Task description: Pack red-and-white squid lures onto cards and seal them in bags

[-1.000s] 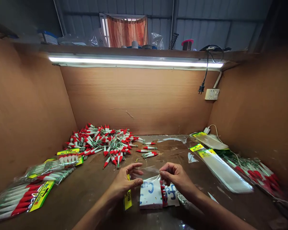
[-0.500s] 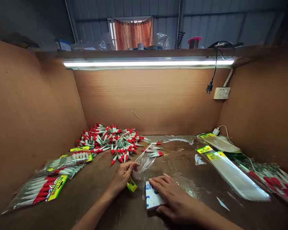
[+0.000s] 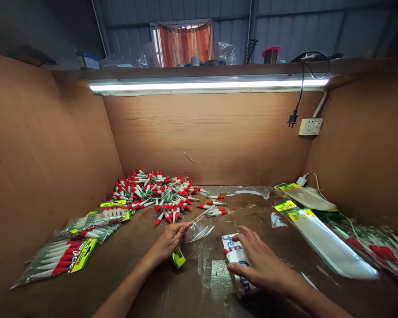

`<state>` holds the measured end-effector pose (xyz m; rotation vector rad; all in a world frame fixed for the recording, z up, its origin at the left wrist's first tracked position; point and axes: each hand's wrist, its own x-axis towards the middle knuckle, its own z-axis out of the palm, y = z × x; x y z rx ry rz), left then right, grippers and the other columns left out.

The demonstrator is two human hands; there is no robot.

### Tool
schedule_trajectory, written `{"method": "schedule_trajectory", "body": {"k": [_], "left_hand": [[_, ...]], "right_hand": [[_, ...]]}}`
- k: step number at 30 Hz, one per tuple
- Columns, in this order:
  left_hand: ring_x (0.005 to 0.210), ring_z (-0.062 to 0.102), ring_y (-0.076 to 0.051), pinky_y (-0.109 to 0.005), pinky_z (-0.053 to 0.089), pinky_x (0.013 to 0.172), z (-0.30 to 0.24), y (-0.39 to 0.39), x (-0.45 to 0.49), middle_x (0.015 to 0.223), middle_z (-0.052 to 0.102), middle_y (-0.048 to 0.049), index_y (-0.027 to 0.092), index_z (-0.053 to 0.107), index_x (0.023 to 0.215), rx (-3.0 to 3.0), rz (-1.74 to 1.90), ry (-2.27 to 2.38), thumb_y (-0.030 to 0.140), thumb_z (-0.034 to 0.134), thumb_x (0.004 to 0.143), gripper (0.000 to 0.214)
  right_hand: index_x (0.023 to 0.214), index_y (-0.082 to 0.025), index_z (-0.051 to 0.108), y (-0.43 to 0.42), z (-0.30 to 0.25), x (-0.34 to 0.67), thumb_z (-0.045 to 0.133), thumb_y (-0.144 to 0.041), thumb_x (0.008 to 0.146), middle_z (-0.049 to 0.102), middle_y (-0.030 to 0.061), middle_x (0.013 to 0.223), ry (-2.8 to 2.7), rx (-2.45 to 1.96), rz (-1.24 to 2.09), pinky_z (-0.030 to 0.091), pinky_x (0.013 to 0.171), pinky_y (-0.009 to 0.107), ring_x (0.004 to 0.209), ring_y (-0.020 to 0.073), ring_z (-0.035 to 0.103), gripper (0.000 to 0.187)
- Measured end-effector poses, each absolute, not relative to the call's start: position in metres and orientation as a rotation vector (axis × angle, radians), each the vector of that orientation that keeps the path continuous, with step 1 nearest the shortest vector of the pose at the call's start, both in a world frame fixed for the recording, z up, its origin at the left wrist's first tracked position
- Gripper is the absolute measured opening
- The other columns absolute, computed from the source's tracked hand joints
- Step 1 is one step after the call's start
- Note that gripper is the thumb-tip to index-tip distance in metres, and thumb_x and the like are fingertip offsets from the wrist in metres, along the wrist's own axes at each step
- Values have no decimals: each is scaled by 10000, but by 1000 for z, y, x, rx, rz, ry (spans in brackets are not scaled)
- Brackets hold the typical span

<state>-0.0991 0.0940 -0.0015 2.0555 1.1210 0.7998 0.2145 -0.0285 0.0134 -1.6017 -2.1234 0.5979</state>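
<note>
My left hand (image 3: pixel 167 243) is closed in a pinch on a clear plastic bag (image 3: pixel 199 227) with a yellow header label (image 3: pixel 178 257), holding it up off the brown table (image 3: pixel 135 265). My right hand (image 3: pixel 257 263) rests with its fingers curled over a white block with blue writing (image 3: pixel 234 251), which carries a row of red-tipped lures at its far end. A strip of green glittery tinsel (image 3: pixel 220 274) lies on the table between my hands. Behind them lies a big heap of red-and-white lures (image 3: pixel 152 192).
Filled lure packs (image 3: pixel 61 256) with yellow labels lie along the left wall. Empty clear bags (image 3: pixel 318 236) and more packed lures (image 3: pixel 374 245) lie at the right. Brown board walls close in three sides; a socket (image 3: pixel 310 126) and hanging plug sit at the back right.
My right hand let go of the bag's mouth, dropped onto the white block and drew it to the right. My left hand kept the bag, now lifted and empty. The view shifted left.
</note>
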Motion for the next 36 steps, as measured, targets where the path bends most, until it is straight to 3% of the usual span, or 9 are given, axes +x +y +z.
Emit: {"method": "schedule_trajectory", "body": {"k": [2,3,6,10,17,22,27,32,36], "left_hand": [[592,487,-135,-213,372,554,-2,95,-101,664,548,9,158,692,1198,2094,818,1150,605,387,951,594],[591,483,-136,-213,367,552,-2,96,-102,658,541,10,157,693,1195,2097,818,1160,607,381,951,599],[568,465,-131,-207,348,530,-3,97,-104,647,521,16,150,680,1209,2078,761,1152,621,366,952,622],[534,451,-119,-197,334,496,-4,96,-105,655,531,17,148,654,1235,2007,582,1070,650,363,945,648],[601,452,-125,-195,338,540,9,82,-98,693,605,1,152,658,1260,2081,445,960,612,392,958,611],[874,598,-203,-234,434,747,19,73,-93,1042,726,-34,236,645,1291,2142,322,807,516,456,967,468],[797,618,-192,-250,453,712,11,72,-92,938,719,-32,251,637,1292,2256,379,939,450,562,922,427],[1019,560,-252,-360,438,879,11,57,-77,1124,614,-61,323,603,1298,2676,603,1058,307,726,819,495],[978,577,-246,-346,457,810,18,32,-58,1066,613,-57,319,580,1286,2752,524,1076,382,644,892,404]], "right_hand": [[1467,-245,403,-34,9,214,691,-618,711,321,180,1527,-2097,-1776,498,310,1074,583,1347,426,360,891],[1500,-238,351,-36,8,215,699,-604,703,376,194,1482,-2115,-1809,479,348,1046,570,1294,426,424,944],[1530,-218,293,-33,10,226,671,-466,749,495,186,1373,-2189,-1757,498,399,1013,501,1208,382,512,902],[1529,-202,277,-9,13,253,636,-381,780,499,168,1391,-2116,-1655,537,362,1057,480,1259,345,475,850],[1543,-283,204,5,8,258,683,-256,736,500,114,1367,-2135,-1380,682,401,1036,429,1193,272,525,939],[1546,-308,205,-7,19,252,611,-73,652,475,84,1385,-2288,-1206,691,351,1091,419,1256,260,458,1010],[1534,-311,256,-11,27,249,603,-69,662,475,84,1381,-2329,-1172,792,362,1085,421,1265,266,460,969],[1546,-294,209,-14,21,235,724,-265,732,483,96,1417,-2250,-1157,847,360,1093,422,1276,278,475,964],[1552,-301,183,-14,11,227,738,-310,733,499,99,1430,-2240,-1196,815,363,1085,442,1275,297,488,989]]}}
